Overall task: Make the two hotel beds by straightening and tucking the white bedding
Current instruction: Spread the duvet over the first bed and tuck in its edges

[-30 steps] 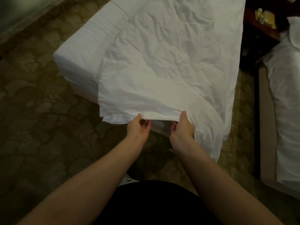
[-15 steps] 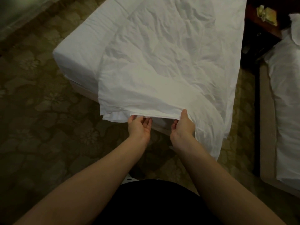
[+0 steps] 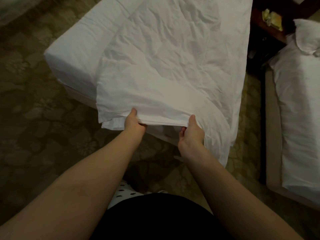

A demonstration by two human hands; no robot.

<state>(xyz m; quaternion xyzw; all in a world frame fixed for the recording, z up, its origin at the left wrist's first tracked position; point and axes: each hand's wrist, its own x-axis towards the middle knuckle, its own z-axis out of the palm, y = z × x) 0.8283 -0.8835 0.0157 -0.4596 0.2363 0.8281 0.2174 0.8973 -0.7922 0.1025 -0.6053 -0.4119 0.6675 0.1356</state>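
Over the bed (image 3: 72,54) corner, fingers of left hand (image 3: 134,122) and right hand (image 3: 191,132) clamp the sheet (image 3: 164,75) hem; carpet (image 3: 34,122) open alongside.

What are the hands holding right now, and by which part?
The left hand and right hand both grip the white sheet by its near edge, thumbs on top.
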